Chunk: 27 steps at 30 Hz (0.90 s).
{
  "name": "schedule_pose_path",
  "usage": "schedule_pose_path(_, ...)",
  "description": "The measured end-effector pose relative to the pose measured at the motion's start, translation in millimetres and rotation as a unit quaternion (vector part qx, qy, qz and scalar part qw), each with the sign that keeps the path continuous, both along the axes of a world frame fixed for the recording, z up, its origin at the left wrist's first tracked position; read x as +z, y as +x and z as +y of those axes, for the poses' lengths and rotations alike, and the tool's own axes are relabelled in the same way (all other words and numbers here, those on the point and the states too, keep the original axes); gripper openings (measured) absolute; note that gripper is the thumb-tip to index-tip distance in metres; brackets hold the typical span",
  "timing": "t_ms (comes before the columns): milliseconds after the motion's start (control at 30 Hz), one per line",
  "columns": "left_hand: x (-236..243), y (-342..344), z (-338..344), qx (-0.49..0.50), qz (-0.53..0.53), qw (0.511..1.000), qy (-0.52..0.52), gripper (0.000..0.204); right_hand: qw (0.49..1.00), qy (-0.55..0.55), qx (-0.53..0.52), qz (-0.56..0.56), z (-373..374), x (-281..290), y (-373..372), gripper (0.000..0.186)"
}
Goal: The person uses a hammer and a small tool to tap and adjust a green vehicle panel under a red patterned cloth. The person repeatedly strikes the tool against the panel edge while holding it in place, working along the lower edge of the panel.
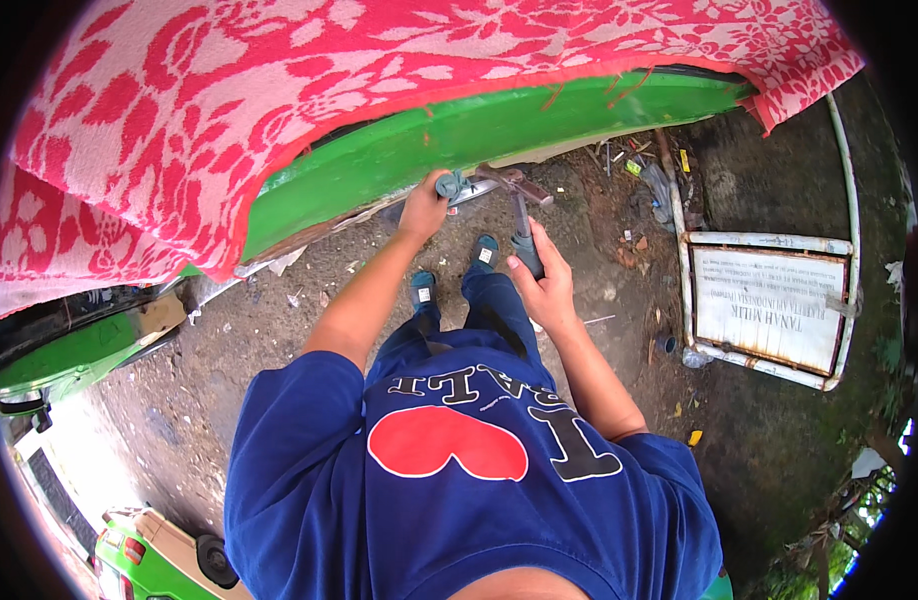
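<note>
My right hand (545,285) is closed around the dark grey grip of a hammer (520,215), its rusty brown head pointing away from me. To the left, my left hand (424,208) grips a grey-green tool with a round-ended handle (450,185); its far part reaches toward the hammer head, and I cannot tell its kind. The tool and hammer head are very close or touching in this view. Just beyond both hands runs a long green panel (399,150), seemingly vehicle bodywork, draped with a red and pink floral cloth (239,110).
Littered dirt ground (309,310) lies around my feet. To the right, a white-framed sign (769,305) rests on the ground near a rusty pole. A green vehicle (159,560) stands at the lower left, and another green body part (69,355) is at the left.
</note>
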<state>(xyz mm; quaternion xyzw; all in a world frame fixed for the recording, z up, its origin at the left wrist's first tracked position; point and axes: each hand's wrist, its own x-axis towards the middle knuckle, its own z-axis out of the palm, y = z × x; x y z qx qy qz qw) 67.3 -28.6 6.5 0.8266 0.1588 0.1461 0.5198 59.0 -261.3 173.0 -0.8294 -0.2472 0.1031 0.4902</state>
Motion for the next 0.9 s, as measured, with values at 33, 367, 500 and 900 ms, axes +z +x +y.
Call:
schedule_pose_path(33, 0, 1, -1, 0.001, 0.008, 1.0, 0.001, 0.037, 1.0, 0.007, 0.006, -0.027, 1, 2, 0, 0.058)
schedule_pose_path(367, -17, -15, 12, -0.035, -0.001, 0.999, 0.01, 0.043, 1.0, 0.002, -0.003, -0.02, 6, -8, -3, 0.051)
schedule_pose_path(500, 2, -35, -3, -0.117, 0.001, 0.99, 0.073, 0.047, 0.992, -0.012, -0.086, 0.088, -4, -8, 1, 0.05)
schedule_pose_path(900, 3, -33, -11, -0.108, 0.004, 0.991, 0.077, 0.052, 0.985, -0.043, -0.126, 0.108, -29, -22, -4, 0.044)
